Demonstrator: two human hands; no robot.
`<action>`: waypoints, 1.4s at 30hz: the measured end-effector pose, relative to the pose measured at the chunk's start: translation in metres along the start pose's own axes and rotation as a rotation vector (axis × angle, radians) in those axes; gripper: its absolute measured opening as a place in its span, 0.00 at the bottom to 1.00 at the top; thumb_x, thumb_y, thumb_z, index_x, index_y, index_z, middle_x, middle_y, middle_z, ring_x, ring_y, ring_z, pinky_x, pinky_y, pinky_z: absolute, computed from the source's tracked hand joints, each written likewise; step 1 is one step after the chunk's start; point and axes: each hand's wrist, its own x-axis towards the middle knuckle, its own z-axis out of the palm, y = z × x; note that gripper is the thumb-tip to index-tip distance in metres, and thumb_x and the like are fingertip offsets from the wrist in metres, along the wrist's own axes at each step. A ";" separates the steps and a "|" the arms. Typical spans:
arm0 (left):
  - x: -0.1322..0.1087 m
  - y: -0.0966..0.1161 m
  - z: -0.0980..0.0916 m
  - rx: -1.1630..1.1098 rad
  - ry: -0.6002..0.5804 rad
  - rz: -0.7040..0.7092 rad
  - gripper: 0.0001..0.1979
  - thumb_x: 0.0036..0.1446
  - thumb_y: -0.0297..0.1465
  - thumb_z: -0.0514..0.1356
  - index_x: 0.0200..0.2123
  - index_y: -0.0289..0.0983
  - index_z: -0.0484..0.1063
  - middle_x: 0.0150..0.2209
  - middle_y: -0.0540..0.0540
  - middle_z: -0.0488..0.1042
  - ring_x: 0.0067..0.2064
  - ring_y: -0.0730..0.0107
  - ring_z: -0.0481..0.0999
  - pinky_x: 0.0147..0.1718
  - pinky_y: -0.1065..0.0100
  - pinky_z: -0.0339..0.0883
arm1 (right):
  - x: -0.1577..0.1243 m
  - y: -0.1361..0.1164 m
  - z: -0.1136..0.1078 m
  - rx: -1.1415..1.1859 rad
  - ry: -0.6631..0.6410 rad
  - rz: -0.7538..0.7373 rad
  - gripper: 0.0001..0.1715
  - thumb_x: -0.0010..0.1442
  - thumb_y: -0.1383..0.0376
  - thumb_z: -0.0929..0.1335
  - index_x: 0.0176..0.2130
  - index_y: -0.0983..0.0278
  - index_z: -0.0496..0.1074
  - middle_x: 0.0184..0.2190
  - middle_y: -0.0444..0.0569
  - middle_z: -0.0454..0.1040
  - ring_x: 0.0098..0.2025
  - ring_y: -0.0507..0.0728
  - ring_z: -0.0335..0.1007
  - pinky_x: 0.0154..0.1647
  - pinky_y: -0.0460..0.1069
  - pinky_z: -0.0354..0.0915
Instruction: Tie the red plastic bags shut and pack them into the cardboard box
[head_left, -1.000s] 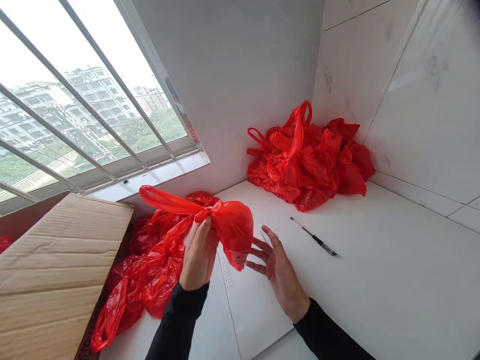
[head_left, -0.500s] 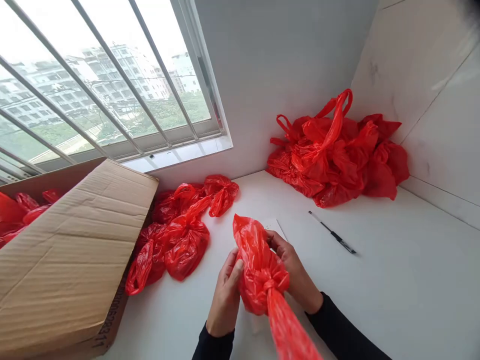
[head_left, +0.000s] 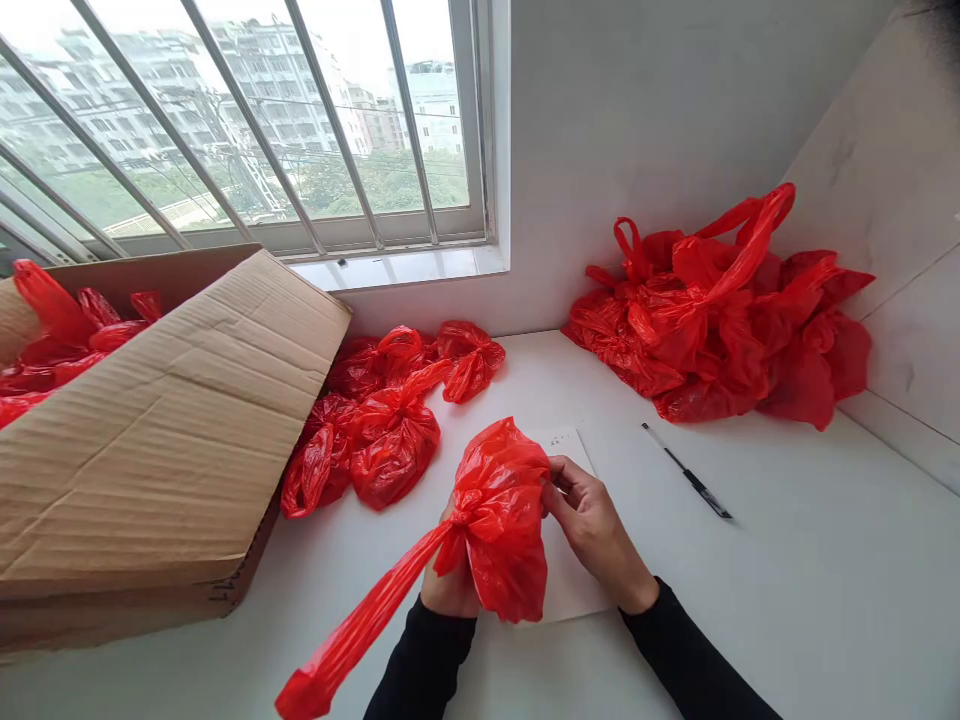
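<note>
A knotted red plastic bag [head_left: 510, 530] is held up between my hands, its long twisted handle trailing down to the lower left. My left hand [head_left: 450, 585] supports it from the left and behind; most of its fingers are hidden by the bag. At the bag's right edge, my right hand [head_left: 589, 520] pinches the plastic between thumb and fingers. Beneath lies a white sheet of paper [head_left: 574, 585] with small writing at its top. What the bag contains cannot be seen.
An open cardboard box [head_left: 172, 420] with red bags inside stands at the left. Several knotted red bags [head_left: 394, 450] lie beside it. A larger heap of red bags [head_left: 720, 320] rests in the right corner. A black pen [head_left: 697, 485] lies right of the paper. Behind is a barred window [head_left: 300, 130].
The bag has been turned, so its handle now points lower left instead of lower right. My right hand has shifted to pinch its right edge. The head view has swung left.
</note>
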 end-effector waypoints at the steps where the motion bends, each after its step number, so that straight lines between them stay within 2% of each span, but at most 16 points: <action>1: 0.001 0.000 0.001 -0.016 -0.009 -0.007 0.19 0.49 0.44 0.72 0.40 0.38 0.80 0.37 0.41 0.81 0.45 0.49 0.80 0.46 0.52 0.76 | 0.000 -0.001 0.000 0.010 0.013 0.003 0.20 0.69 0.50 0.66 0.52 0.59 0.74 0.45 0.49 0.76 0.39 0.56 0.69 0.41 0.51 0.67; 5: 0.004 0.009 0.016 -0.105 -0.015 -0.009 0.24 0.56 0.42 0.67 0.54 0.39 0.76 0.49 0.40 0.80 0.53 0.48 0.78 0.54 0.51 0.72 | -0.004 -0.010 -0.001 0.087 0.003 0.075 0.27 0.72 0.46 0.60 0.61 0.56 0.67 0.51 0.52 0.73 0.47 0.59 0.70 0.46 0.54 0.69; 8: 0.001 0.020 0.032 -0.130 -0.063 0.022 0.29 0.60 0.34 0.64 0.64 0.41 0.67 0.56 0.40 0.76 0.58 0.50 0.75 0.58 0.53 0.67 | -0.004 -0.014 0.000 0.131 -0.079 0.056 0.28 0.71 0.47 0.63 0.64 0.54 0.63 0.55 0.51 0.70 0.53 0.60 0.67 0.54 0.54 0.66; 11: -0.003 0.023 0.038 -0.047 -0.132 0.075 0.37 0.57 0.25 0.64 0.68 0.42 0.60 0.58 0.40 0.75 0.59 0.52 0.74 0.56 0.54 0.69 | -0.002 -0.010 0.001 0.089 -0.095 0.022 0.23 0.66 0.53 0.71 0.57 0.56 0.69 0.46 0.48 0.72 0.44 0.57 0.68 0.47 0.51 0.68; 13: -0.003 0.020 0.038 0.002 -0.140 0.084 0.41 0.54 0.21 0.65 0.69 0.43 0.57 0.55 0.40 0.76 0.56 0.53 0.75 0.52 0.55 0.71 | -0.001 -0.005 0.001 0.059 -0.067 0.031 0.15 0.65 0.54 0.72 0.48 0.59 0.72 0.37 0.45 0.72 0.36 0.54 0.67 0.40 0.50 0.67; 15: -0.002 0.018 0.036 -0.001 -0.140 0.072 0.44 0.52 0.19 0.65 0.69 0.44 0.54 0.54 0.41 0.76 0.53 0.54 0.76 0.50 0.56 0.71 | 0.000 -0.002 0.000 0.063 -0.041 0.028 0.14 0.66 0.54 0.71 0.43 0.61 0.72 0.33 0.44 0.70 0.32 0.53 0.65 0.36 0.50 0.67; 19: 0.001 0.016 0.035 -0.054 -0.149 0.059 0.48 0.48 0.15 0.62 0.70 0.45 0.52 0.55 0.41 0.75 0.54 0.54 0.76 0.50 0.56 0.71 | 0.000 -0.002 0.000 0.128 -0.047 0.030 0.15 0.69 0.52 0.67 0.46 0.61 0.71 0.36 0.46 0.71 0.34 0.54 0.66 0.36 0.50 0.68; 21: 0.001 0.017 0.036 -0.066 -0.162 0.050 0.46 0.47 0.15 0.60 0.69 0.45 0.54 0.56 0.42 0.75 0.54 0.54 0.76 0.50 0.56 0.70 | 0.000 -0.004 0.001 0.135 -0.075 0.042 0.17 0.70 0.52 0.65 0.49 0.61 0.71 0.37 0.47 0.71 0.35 0.54 0.66 0.36 0.50 0.69; 23: 0.001 0.018 0.036 -0.071 -0.186 0.029 0.42 0.50 0.17 0.60 0.68 0.43 0.57 0.56 0.41 0.75 0.54 0.53 0.76 0.51 0.56 0.70 | -0.001 -0.006 0.001 0.120 -0.077 0.046 0.17 0.70 0.52 0.66 0.46 0.62 0.72 0.35 0.47 0.71 0.33 0.54 0.65 0.34 0.50 0.68; 27: 0.000 0.014 0.033 -0.056 -0.191 0.019 0.30 0.62 0.32 0.63 0.66 0.41 0.62 0.57 0.39 0.75 0.55 0.53 0.76 0.53 0.56 0.70 | -0.002 -0.009 0.000 0.124 -0.028 0.045 0.11 0.64 0.57 0.71 0.38 0.61 0.72 0.31 0.44 0.70 0.30 0.53 0.63 0.33 0.49 0.65; 29: 0.001 0.012 0.033 -0.028 -0.147 0.013 0.26 0.62 0.34 0.65 0.62 0.39 0.65 0.56 0.39 0.75 0.55 0.55 0.76 0.54 0.58 0.70 | -0.002 -0.008 0.000 0.147 -0.018 0.065 0.09 0.63 0.58 0.72 0.38 0.61 0.71 0.30 0.43 0.69 0.29 0.53 0.62 0.31 0.49 0.64; 32: 0.004 0.010 0.034 -0.002 -0.031 0.005 0.23 0.58 0.32 0.69 0.55 0.38 0.71 0.51 0.42 0.79 0.52 0.59 0.79 0.53 0.61 0.71 | -0.002 -0.005 -0.002 0.170 0.009 0.076 0.10 0.60 0.60 0.74 0.38 0.61 0.71 0.30 0.42 0.70 0.30 0.52 0.64 0.31 0.48 0.65; 34: 0.006 0.012 0.034 -0.021 0.022 0.012 0.20 0.58 0.34 0.69 0.52 0.37 0.73 0.46 0.44 0.80 0.48 0.60 0.80 0.51 0.62 0.73 | -0.002 -0.007 -0.002 0.184 -0.014 0.048 0.13 0.59 0.61 0.75 0.42 0.60 0.72 0.36 0.44 0.72 0.35 0.54 0.67 0.36 0.48 0.68; 38: 0.008 0.022 0.030 -0.105 0.022 -0.015 0.14 0.65 0.38 0.62 0.46 0.34 0.77 0.42 0.42 0.81 0.45 0.60 0.81 0.48 0.62 0.75 | -0.004 -0.015 -0.002 0.193 -0.157 0.004 0.18 0.64 0.59 0.72 0.52 0.57 0.71 0.48 0.48 0.72 0.47 0.57 0.69 0.50 0.52 0.68; 39: 0.007 0.024 0.029 -0.133 0.022 -0.040 0.14 0.65 0.38 0.61 0.45 0.34 0.77 0.41 0.41 0.82 0.45 0.59 0.81 0.48 0.61 0.75 | -0.005 -0.014 -0.001 0.181 -0.161 0.004 0.16 0.64 0.60 0.72 0.51 0.57 0.71 0.48 0.48 0.72 0.46 0.57 0.69 0.49 0.51 0.68; 42: 0.003 0.023 0.028 -0.145 -0.041 -0.107 0.16 0.60 0.37 0.63 0.47 0.34 0.77 0.41 0.40 0.81 0.46 0.55 0.81 0.47 0.59 0.75 | -0.004 -0.007 -0.001 0.161 -0.114 0.013 0.11 0.60 0.64 0.75 0.43 0.59 0.72 0.37 0.43 0.72 0.35 0.53 0.67 0.39 0.49 0.67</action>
